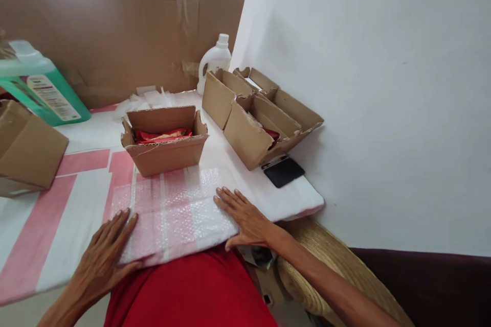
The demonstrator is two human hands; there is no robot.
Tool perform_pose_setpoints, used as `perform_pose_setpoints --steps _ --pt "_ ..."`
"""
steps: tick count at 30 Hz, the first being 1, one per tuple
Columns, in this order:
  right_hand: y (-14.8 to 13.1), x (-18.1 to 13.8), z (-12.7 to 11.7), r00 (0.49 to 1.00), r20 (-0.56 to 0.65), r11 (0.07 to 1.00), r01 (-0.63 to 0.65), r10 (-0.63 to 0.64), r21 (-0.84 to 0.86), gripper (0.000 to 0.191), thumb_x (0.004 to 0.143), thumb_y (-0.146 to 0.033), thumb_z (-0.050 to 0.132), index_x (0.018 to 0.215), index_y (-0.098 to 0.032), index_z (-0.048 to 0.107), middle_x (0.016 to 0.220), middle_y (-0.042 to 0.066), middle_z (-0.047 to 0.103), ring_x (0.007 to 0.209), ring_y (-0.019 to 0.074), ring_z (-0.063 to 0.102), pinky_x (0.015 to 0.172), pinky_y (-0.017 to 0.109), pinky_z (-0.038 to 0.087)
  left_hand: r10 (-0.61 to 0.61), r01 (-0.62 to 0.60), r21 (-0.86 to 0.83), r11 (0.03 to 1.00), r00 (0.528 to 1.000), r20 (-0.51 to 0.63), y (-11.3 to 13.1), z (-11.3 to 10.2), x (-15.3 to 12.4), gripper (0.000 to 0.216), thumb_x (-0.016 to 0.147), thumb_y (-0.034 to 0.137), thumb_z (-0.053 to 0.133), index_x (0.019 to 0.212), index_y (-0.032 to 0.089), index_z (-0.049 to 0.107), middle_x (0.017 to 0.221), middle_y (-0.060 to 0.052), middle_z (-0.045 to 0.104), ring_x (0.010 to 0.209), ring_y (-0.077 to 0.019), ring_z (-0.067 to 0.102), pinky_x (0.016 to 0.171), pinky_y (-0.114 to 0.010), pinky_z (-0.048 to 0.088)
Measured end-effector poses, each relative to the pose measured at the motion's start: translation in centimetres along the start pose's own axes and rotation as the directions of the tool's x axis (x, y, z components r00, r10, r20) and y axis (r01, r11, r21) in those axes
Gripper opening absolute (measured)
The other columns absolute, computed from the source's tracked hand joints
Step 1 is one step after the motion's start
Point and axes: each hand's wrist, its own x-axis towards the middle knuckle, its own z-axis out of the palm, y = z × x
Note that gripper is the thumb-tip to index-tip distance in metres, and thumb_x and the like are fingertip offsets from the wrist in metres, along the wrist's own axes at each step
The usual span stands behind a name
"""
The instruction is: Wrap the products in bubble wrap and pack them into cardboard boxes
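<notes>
A sheet of clear bubble wrap (174,214) lies flat at the table's front edge. On its left edge rests my left hand (107,248), fingers stretched out and holding nothing. My right hand (245,217) lies flat on the right side of the sheet, its fingers spread. Just beyond the wrap stands an open cardboard box (166,156) with red packets (163,136) inside. How many packets it holds is hidden by the box's front wall.
Several open cardboard boxes (249,133) stand by the wall, beside a black phone-like slab (284,171). A white jug (217,61) is behind them. At left are a green liquid bottle (46,87) and a tilted box (28,148). A tall cardboard panel (126,36) closes off the back.
</notes>
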Motion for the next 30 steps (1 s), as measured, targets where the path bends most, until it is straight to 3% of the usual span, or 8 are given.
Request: perform_pose_setpoints --steps 3,7,9,13,17,21,26,30 --pt "0.0 -1.5 1.0 1.000 0.013 0.999 0.021 -0.020 -0.043 0.095 0.085 -0.050 0.070 0.160 -0.013 0.025 0.168 0.017 0.017 0.157 0.0319 0.009 0.126 0.050 0.015 0.045 -0.045 -0.032 0.998 0.999 0.007 0.0 -0.3 -1.2 0.079 0.085 0.036 0.056 0.158 0.021 0.029 0.160 -0.012 0.042 0.145 -0.0291 0.043 0.118 -0.037 0.032" --pt "0.0 -2.7 1.5 0.999 -0.011 0.999 0.050 -0.050 -0.006 0.081 0.084 -0.017 0.061 0.159 -0.015 0.030 0.167 0.014 0.023 0.156 0.0281 0.015 0.125 0.048 0.021 -0.022 0.031 -0.201 0.979 0.999 0.046 -0.3 -1.3 -3.2 0.083 0.076 0.013 0.048 0.156 0.028 0.033 0.158 -0.006 0.045 0.144 -0.0258 0.044 0.115 -0.037 0.039" --pt "0.3 -3.1 1.2 0.996 -0.048 0.995 0.079 -0.076 0.063 0.077 0.085 -0.016 0.059 0.158 -0.015 0.033 0.165 0.013 0.029 0.155 0.0268 0.021 0.124 0.047 0.026 -0.072 0.086 -0.293 0.952 0.996 0.058 -0.6 -1.5 -3.9 0.084 0.072 0.008 0.047 0.153 0.032 0.039 0.155 -0.003 0.050 0.140 -0.0240 0.050 0.113 -0.036 0.043" --pt "1.0 -2.6 0.6 0.982 -0.177 0.970 0.106 -0.067 0.220 0.058 0.093 -0.029 0.059 0.149 -0.019 0.048 0.154 0.014 0.049 0.144 0.0272 0.043 0.117 0.047 0.037 -0.218 0.219 -0.399 0.890 0.975 0.051 -1.2 -1.2 -4.2 0.074 0.072 0.004 0.044 0.138 0.035 0.057 0.141 0.000 0.063 0.126 -0.0200 0.063 0.110 -0.034 0.048" --pt "1.1 -1.5 1.2 0.927 -0.375 0.933 0.124 0.013 0.337 0.035 0.098 -0.031 0.053 0.130 -0.024 0.066 0.133 0.011 0.068 0.123 0.0270 0.061 0.102 0.047 0.049 -0.318 0.279 -0.520 0.807 0.948 0.015 -1.7 -0.3 -3.8 0.048 0.081 0.015 0.053 0.123 0.032 0.067 0.131 -0.002 0.069 0.117 -0.0216 0.068 0.105 -0.035 0.053" --pt "-0.1 -1.1 2.4 0.825 -0.519 0.871 0.070 0.223 0.486 0.020 0.098 -0.034 0.057 0.105 -0.025 0.075 0.114 0.008 0.076 0.112 0.0259 0.065 0.097 0.047 0.052 -0.408 0.318 -0.582 0.749 0.912 -0.027 -1.4 0.0 -3.7 0.032 0.087 0.027 0.057 0.115 0.031 0.071 0.121 -0.001 0.074 0.112 -0.0203 0.070 0.101 -0.031 0.055" --pt "-2.4 -1.0 3.1 0.714 -0.524 0.806 -0.096 0.465 0.584 0.019 0.097 -0.032 0.062 0.082 -0.023 0.070 0.095 0.006 0.072 0.105 0.0256 0.061 0.091 0.042 0.051 -0.641 0.540 -0.574 0.615 0.767 0.034 0.4 -0.6 -3.2 0.028 0.086 0.051 0.062 0.100 0.030 0.074 0.109 0.000 0.075 0.102 -0.0217 0.072 0.102 -0.034 0.053" --pt "-3.2 0.0 3.1 0.622 -0.563 0.799 -0.177 0.544 0.575 0.023 0.096 -0.032 0.062 0.075 -0.022 0.060 0.081 0.004 0.063 0.087 0.0228 0.056 0.077 0.036 0.048 -0.770 0.687 -0.505 0.522 0.634 0.065 1.6 -1.4 -1.9 0.047 0.078 0.070 0.058 0.085 0.026 0.071 0.087 -0.001 0.074 0.080 -0.0219 0.070 0.077 -0.032 0.057"
